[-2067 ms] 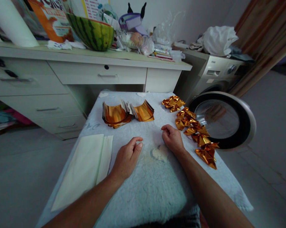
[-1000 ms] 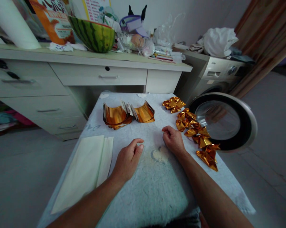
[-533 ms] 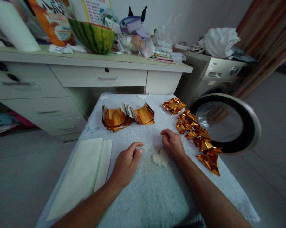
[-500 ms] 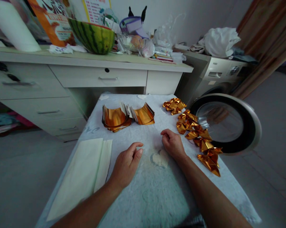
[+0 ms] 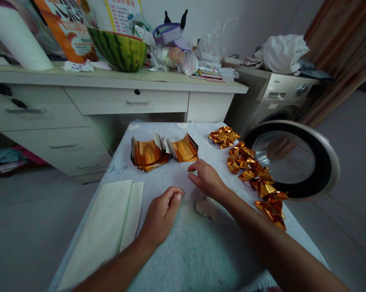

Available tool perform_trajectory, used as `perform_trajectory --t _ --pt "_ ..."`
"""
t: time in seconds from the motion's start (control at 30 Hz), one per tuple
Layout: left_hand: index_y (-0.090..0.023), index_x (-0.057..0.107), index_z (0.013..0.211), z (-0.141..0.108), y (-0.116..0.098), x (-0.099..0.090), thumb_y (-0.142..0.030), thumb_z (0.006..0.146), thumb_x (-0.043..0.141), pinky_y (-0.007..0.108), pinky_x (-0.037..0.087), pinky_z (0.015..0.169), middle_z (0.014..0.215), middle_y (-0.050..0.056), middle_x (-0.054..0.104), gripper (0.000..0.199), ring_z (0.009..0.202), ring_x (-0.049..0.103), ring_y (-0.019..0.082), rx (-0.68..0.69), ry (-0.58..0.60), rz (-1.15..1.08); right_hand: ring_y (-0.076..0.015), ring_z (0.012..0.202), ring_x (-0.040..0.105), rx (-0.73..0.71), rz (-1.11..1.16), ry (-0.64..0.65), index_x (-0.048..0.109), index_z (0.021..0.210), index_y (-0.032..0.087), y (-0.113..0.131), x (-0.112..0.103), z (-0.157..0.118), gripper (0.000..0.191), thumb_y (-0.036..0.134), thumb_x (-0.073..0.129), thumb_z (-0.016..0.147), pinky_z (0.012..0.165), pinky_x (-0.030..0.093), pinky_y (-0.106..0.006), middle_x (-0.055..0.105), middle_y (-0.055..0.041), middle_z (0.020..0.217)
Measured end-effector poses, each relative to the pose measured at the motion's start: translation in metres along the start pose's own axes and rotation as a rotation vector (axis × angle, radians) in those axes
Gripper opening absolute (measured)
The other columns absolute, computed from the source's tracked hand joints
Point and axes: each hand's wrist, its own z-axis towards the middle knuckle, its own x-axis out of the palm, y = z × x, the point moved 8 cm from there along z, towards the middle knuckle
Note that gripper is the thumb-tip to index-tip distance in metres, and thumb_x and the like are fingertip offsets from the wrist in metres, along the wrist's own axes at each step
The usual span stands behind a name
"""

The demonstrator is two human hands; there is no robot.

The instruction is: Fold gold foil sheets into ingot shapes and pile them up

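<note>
Loosely curled on the cloth, my left hand (image 5: 161, 213) has its thumb against the bent index finger, and nothing shows in it. My right hand (image 5: 207, 178) is open, thumb apart from the bent fingers, just in front of a curved stack of gold foil paper (image 5: 184, 148). I cannot tell whether it touches that stack. Beside it stands another curved stack of gold foil paper (image 5: 148, 152). Folded gold foil pieces (image 5: 246, 158) lie in a line along the right side. To the left of my left hand lie flat pale paper sheets (image 5: 102, 223).
A cloth-covered table (image 5: 183, 255) carries these things. Behind it stands a white desk (image 5: 158, 99) with a cut watermelon (image 5: 117, 50), a paper roll (image 5: 18, 38) and plastic bags. A washing machine's open round door (image 5: 324, 158) stands close to the table's right edge.
My right hand has moved left and forward toward the foil stacks, and its thumb and fingers have parted. My left hand has stayed in place, its fingers curling closer to the thumb.
</note>
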Motion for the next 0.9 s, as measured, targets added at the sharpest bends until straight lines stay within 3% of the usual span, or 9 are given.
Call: perform_trajectory --t 0.2,0.3,0.47,0.73,0.9 --pt "-0.022 0.057 0.085 -0.001 -0.002 -0.004 -0.039 0.095 0.039 0.026 0.037 0.058 0.065 -0.004 0.055 0.027 0.061 0.054 0.015 0.003 -0.016 -0.026 -0.0215 0.101 0.059 0.08 -0.054 -0.052 0.065 0.112 0.015 0.005 0.023 0.047 0.029 0.027 0.066 0.086 0.088 0.046 -0.031 0.059 -0.0116 0.113" --pt "-0.022 0.058 0.086 -0.001 -0.002 -0.004 -0.039 0.095 0.04 0.026 0.037 0.058 0.063 -0.004 0.053 0.027 0.06 0.053 0.015 0.008 -0.01 -0.026 -0.0217 0.101 0.059 0.111 -0.092 -0.091 0.067 0.108 0.017 0.006 0.031 0.056 0.023 0.027 0.061 0.089 0.086 0.046 -0.031 0.06 -0.011 0.111" --pt "-0.022 0.058 0.089 -0.001 -0.001 -0.001 -0.039 0.095 0.04 0.026 0.036 0.058 0.064 -0.004 0.054 0.026 0.06 0.053 0.015 0.02 0.014 -0.041 -0.0205 0.093 0.06 0.116 -0.123 -0.117 0.072 0.091 0.019 0.006 0.034 0.059 0.021 0.02 0.052 0.093 0.081 0.045 -0.03 0.063 -0.0093 0.097" --pt "-0.022 0.058 0.09 -0.001 0.0 0.0 -0.037 0.094 0.042 0.025 0.034 0.056 0.059 -0.006 0.047 0.023 0.056 0.05 0.014 0.012 0.022 -0.046 -0.0192 0.084 0.06 0.164 -0.15 -0.2 0.071 0.09 0.019 0.001 0.029 0.056 0.016 0.029 0.059 0.092 0.071 0.043 -0.028 0.064 -0.0077 0.096" --pt "-0.021 0.058 0.091 -0.002 0.001 0.0 -0.037 0.094 0.042 0.026 0.032 0.055 0.059 -0.006 0.046 0.023 0.056 0.048 0.014 0.004 0.03 -0.05 -0.0182 0.081 0.06 0.121 -0.15 -0.21 0.07 0.085 0.02 0.005 0.021 0.052 0.016 0.032 0.062 0.091 0.069 0.041 -0.027 0.064 -0.0057 0.09"
